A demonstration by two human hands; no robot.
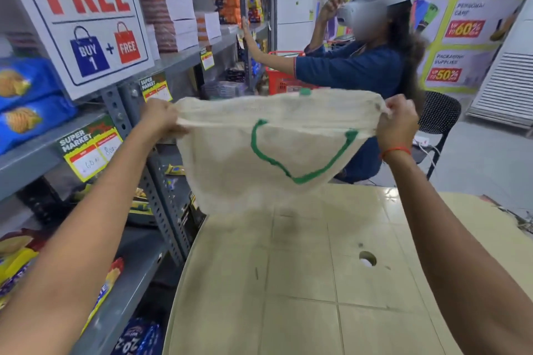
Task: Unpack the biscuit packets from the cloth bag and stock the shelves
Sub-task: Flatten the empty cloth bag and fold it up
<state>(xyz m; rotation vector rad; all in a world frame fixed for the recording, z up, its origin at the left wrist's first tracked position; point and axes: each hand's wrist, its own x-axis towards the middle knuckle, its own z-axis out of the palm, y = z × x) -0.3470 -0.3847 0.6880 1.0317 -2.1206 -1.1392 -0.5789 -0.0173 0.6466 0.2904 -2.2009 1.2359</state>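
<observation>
Both hands' fingers (388,109) clamp the cloth bag (268,150) – its contents hidden.

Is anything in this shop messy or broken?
Yes. The flattened cardboard on the floor has a round hole punched through it and a ragged, torn right edge. The cloth bag, stretched between the left hand and right hand, hangs flat and looks empty.

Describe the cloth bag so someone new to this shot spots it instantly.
Start at the grey shelves on the left, then look right to mid-frame, above the cardboard sheet. The cloth bag hangs stretched between the left hand and right hand. It is the only cream fabric, with a green handle drooping across its front.
</observation>
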